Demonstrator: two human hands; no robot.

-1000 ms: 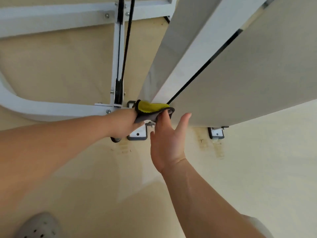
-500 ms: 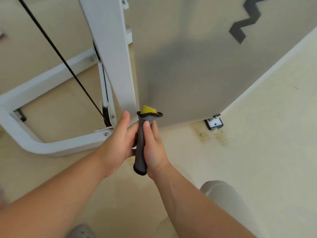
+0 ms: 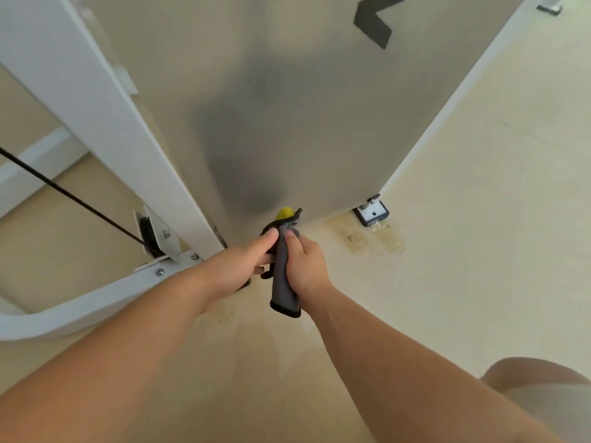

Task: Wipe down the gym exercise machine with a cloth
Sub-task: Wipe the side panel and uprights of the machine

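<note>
The cloth (image 3: 283,276) is soft, matt grey fabric with a black hem and a yellow patch. The machine's panel (image 3: 303,107) looks smooth and matt grey, its frame (image 3: 96,100) white painted metal with a mild sheen. The floor (image 3: 479,251) is smooth, pale and faintly glossy, stained beside the bare metal foot (image 3: 372,215).

- We note a smooth, pale floor (image 3: 479,219), cream on the right where the light falls brightest.
- Toward the left and bottom it reads tan, in shade.
- Brownish stains (image 3: 367,241) mark it near mid-frame in short streaks.
- A small dark mark (image 3: 504,123) sits farther right, possibly a scratch; too faint for us to tell.
- A paler sheen (image 3: 297,340) crosses the lower floor.
</note>
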